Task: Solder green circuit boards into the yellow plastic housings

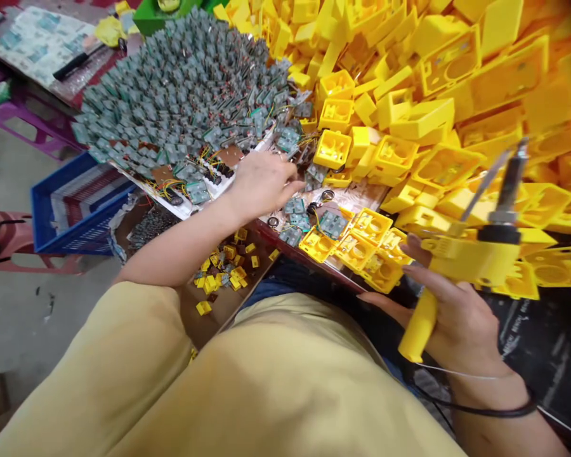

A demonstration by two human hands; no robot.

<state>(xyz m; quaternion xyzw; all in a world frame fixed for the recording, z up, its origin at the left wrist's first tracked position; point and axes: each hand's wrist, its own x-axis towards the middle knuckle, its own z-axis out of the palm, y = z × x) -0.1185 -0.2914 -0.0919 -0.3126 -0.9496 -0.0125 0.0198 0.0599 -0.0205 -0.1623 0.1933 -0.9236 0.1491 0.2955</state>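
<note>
My right hand (461,317) is wrapped round the yellow handle of a soldering gun (476,257), its metal tip pointing up and away from me. A thin solder wire hangs from the handle's lower end. At the near edge of the heap of circuit boards, my left hand (264,181) is closed, thumb and fingers curled together; whatever lies between the fingertips is hidden. Right of it lie a few small green circuit boards (333,223) with wires and a small round black part (327,195). Beside them, several open yellow plastic housings (356,251) sit in a cluster at the table's edge.
A large heap of wired circuit boards (171,95) covers the left of the table. Yellow housings (438,114) are piled along the back and right. Below stand a carton with small yellow parts (223,273) and a blue crate (83,209). A purple stool (33,124) is left.
</note>
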